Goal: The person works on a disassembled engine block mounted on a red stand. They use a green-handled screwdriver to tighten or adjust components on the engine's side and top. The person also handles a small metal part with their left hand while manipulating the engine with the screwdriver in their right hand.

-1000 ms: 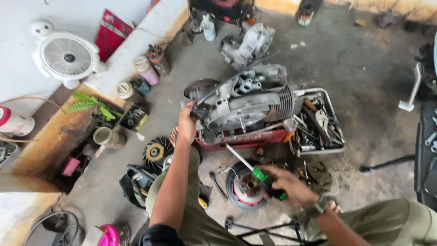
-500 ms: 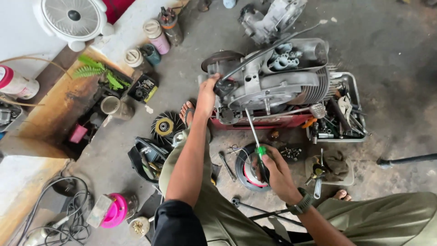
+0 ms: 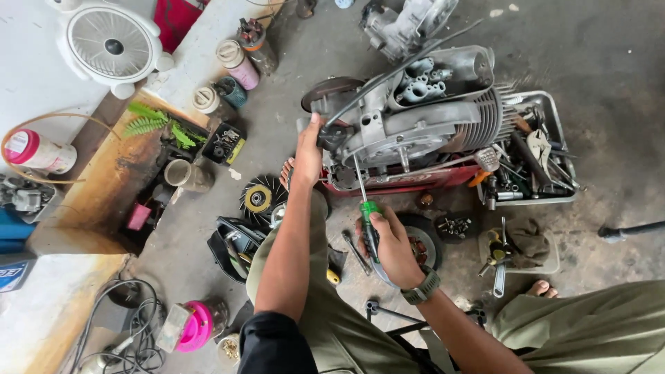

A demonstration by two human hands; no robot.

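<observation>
As screwdriver (image 3: 365, 208) tip now meets engine (image 3: 415, 118) | R hand (image 3: 391, 246) grip clamped on handle | L hand (image 3: 308, 156) grip clasps engine edge

At frame centre the left hand (image 3: 308, 156) steadies a grey engine (image 3: 415, 121); the right hand (image 3: 391, 242) grips a green-handled screwdriver (image 3: 365, 201) pointed at it.

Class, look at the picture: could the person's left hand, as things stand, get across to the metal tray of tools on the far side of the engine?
Probably not as things stand. The left hand grips the near end of the engine, and the engine's whole body lies between it and the tool tray. The right hand, closed on the green-handled screwdriver, is closer.
</observation>
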